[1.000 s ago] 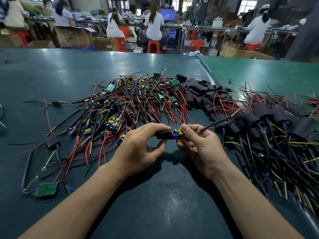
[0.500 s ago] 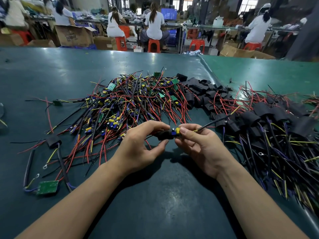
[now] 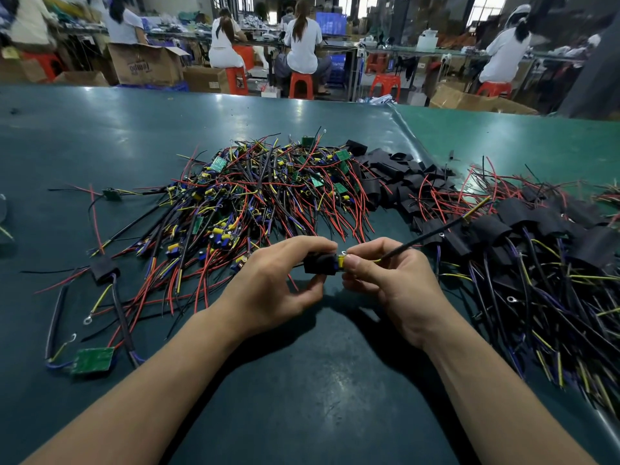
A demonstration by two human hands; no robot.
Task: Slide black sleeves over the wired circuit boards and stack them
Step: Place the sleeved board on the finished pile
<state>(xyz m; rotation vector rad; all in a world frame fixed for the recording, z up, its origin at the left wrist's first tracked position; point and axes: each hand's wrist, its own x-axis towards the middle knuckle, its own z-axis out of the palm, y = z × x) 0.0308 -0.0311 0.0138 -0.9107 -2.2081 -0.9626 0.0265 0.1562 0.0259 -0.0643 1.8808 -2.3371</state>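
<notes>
Sleeve point(image 3: 318, 263) pinched by left hand point(image 3: 271, 290), right hand point(image 3: 389, 280) pinching board end; sleeved stack point(image 3: 536, 250) at 3 o'clock, bare pile point(image 3: 255, 203) at 11 remains.

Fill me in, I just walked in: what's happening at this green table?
A person is sleeving a wired circuit board. The left hand holds the black sleeve; the right hand pinches the board, partly inside. Bare boards are piled behind, loose sleeves beside them, finished ones to the right.
</notes>
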